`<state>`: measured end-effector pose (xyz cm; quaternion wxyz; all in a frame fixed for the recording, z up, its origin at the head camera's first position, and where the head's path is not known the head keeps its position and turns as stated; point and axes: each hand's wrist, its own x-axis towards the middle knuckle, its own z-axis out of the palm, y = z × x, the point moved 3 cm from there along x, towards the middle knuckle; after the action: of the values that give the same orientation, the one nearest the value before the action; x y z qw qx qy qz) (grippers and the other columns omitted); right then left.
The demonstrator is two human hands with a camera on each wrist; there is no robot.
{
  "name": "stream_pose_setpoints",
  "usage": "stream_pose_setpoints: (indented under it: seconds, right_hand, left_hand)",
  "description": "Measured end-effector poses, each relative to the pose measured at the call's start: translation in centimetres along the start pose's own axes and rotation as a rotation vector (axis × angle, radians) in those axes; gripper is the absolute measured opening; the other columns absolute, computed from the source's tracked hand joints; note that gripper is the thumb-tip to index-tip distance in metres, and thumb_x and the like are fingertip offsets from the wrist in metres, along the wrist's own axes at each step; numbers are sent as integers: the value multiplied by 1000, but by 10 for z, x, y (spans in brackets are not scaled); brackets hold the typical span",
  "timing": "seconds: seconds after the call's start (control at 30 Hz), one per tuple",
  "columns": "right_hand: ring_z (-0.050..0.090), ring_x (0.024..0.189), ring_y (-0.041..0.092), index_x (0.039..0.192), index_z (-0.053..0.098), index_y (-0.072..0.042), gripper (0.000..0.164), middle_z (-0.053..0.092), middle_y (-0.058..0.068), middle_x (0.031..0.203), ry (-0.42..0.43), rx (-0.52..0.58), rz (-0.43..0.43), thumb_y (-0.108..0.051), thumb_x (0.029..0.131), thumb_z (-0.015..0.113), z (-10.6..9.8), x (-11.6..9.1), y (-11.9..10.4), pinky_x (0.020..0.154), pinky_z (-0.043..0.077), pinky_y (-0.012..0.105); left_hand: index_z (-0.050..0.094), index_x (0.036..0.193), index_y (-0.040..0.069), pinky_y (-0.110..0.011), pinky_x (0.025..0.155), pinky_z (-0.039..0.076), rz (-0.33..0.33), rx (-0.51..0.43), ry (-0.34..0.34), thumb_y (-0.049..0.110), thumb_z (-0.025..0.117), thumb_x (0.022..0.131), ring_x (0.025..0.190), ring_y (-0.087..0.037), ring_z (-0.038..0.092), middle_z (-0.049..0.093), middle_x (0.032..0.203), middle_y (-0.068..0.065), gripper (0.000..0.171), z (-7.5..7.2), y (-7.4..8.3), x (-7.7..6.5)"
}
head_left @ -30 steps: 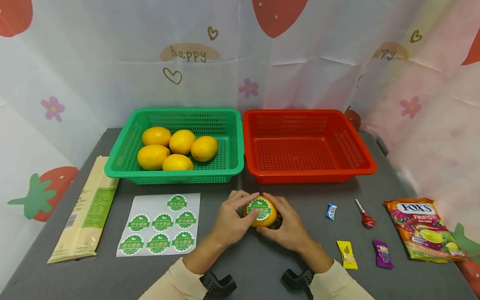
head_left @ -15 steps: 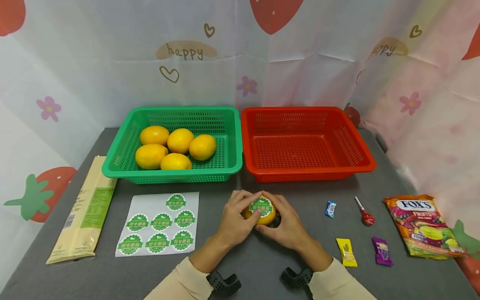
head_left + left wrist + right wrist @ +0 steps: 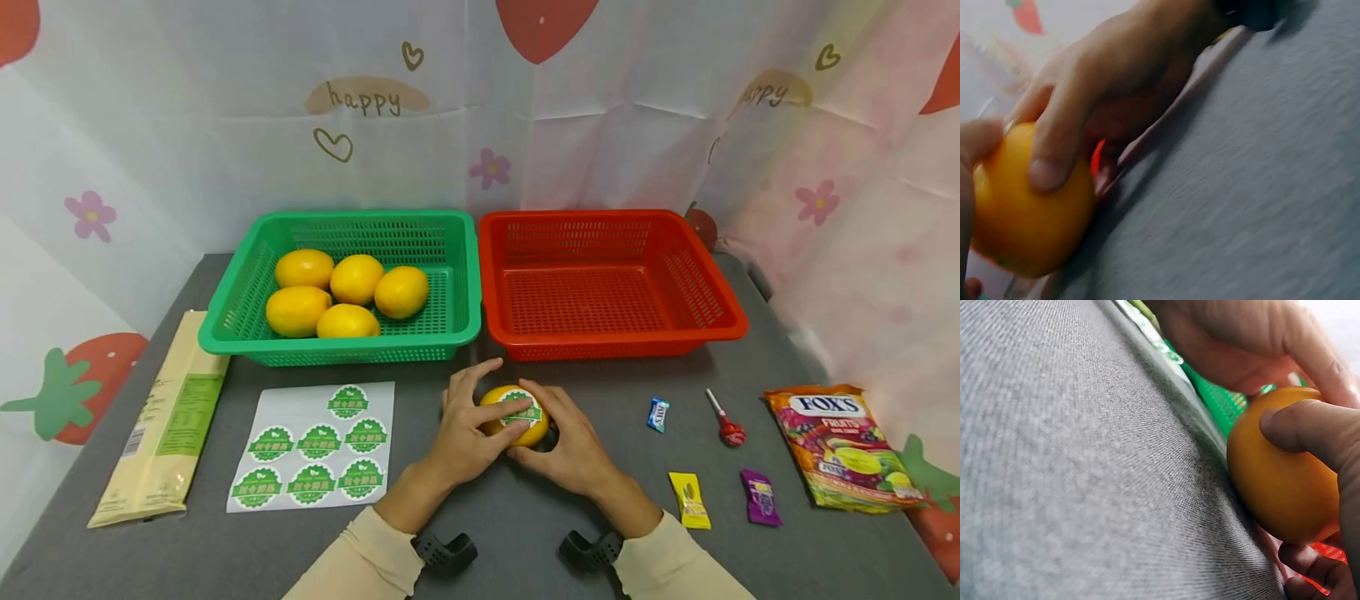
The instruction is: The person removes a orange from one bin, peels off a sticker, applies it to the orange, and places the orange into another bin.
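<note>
A yellow lemon [image 3: 534, 435] with a round green-and-white sticker [image 3: 531, 414] on its top rests on the grey table between both hands. My right hand [image 3: 573, 442] holds it from the right, thumb on the near side and fingers round the far side. From the left, my left hand [image 3: 465, 433] lays its index finger and thumb across the sticker, its other fingers raised off the fruit. Up close in the right wrist view, the right thumb presses the lemon [image 3: 1279, 481]. To the left lies a sheet [image 3: 255, 408] bearing several more such stickers.
Behind the hands stand a green basket [image 3: 450, 340] with several lemons and a red basket [image 3: 615, 340]. A cream-and-green packet [image 3: 161, 417] lies far left. At right are a lollipop [image 3: 731, 432], small wrapped candies [image 3: 690, 500] and a FOX'S candy bag [image 3: 843, 450].
The left fingers have shifted from the lemon's side: the index finger now lies across the sticker, the others are lifted away. The right hand keeps its hold. The head view has shifted slightly.
</note>
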<state>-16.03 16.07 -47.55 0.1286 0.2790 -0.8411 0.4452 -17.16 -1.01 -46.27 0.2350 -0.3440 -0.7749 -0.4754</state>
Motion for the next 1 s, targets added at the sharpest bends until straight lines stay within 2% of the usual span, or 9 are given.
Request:
stream_pose_setpoints:
  seconds: [0.2,0.27,0.37,0.5,0.63,0.77,0.87,0.93,1.0]
  right_hand:
    - [52,109,19,145,42,-9,81,50,4,129,-11,57,17,-17,75,82,3,-5,-1,89,45,40]
    - [51,114,23,145,43,-8,72,48,9,132,15,125,-14,-11,81,76,4,-5,-2,93,43,38]
    - [50,119,32,139,51,-2,54,49,18,134,92,214,-79,4,87,65,2,-1,-6,99,39,34]
    - [55,112,42,119,63,11,37,57,27,125,205,237,-120,20,84,59,-3,6,-15,96,42,27]
    - [58,105,47,109,64,18,27,60,33,115,237,239,-50,21,83,59,-11,12,-30,91,44,22]
    - [60,106,41,108,66,16,21,64,27,111,240,228,141,13,88,59,-21,14,-35,89,44,20]
    - [67,91,37,104,70,11,18,68,21,103,290,235,260,8,90,59,-36,13,-30,77,52,25]
    - [69,77,31,99,71,11,16,70,20,95,363,235,264,9,90,58,-56,16,-35,66,54,27]
    - [67,66,24,96,70,14,15,69,21,89,459,231,191,12,89,58,-83,21,-40,60,54,27]
  left_hand:
    - [66,128,14,-43,94,43,-179,-101,-135,29,74,87,121,-26,49,51,135,-14,45,0,-10,-10]
    - [62,132,12,-41,90,48,-194,-105,-142,25,70,90,118,-25,53,53,131,-16,44,1,-11,-13]
    - [58,135,9,-42,95,44,-187,-92,-125,21,61,96,120,-25,52,53,132,-16,41,3,-9,-12]
    - [55,137,5,-43,100,40,-173,-108,-111,15,51,101,124,-23,48,51,134,-17,38,4,-7,-7]
    - [58,134,5,-40,99,40,-191,-153,-93,11,51,99,122,-22,50,53,133,-15,36,3,-8,-6]
    - [60,132,4,-39,96,42,-212,-174,-81,11,53,98,118,-20,52,55,131,-9,35,1,-10,-5]
    - [61,131,7,-38,92,44,-245,-155,-86,16,57,97,113,-17,54,55,130,-3,36,2,-11,-7]
    - [61,131,8,-38,89,45,-264,-147,-86,19,60,95,109,-17,55,55,128,-1,38,2,-12,-8]
    - [61,132,10,-38,86,47,-286,-145,-87,21,65,91,105,-17,55,54,127,-1,42,2,-13,-8]
